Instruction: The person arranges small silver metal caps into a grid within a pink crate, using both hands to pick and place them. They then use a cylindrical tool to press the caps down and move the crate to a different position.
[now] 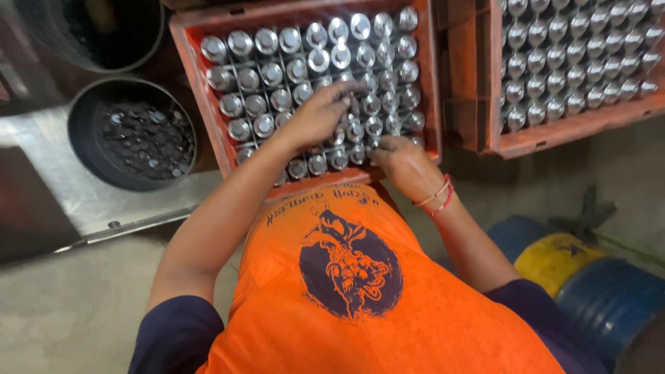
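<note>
Above, left hand (320,114) fingers curl among the metal caps (277,73) in the red crate (201,90); right hand (405,166) fingers' grip cannot be told

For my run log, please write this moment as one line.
left hand: on metal cylinders | right hand: at near edge of orange crate | second crate: right
</note>
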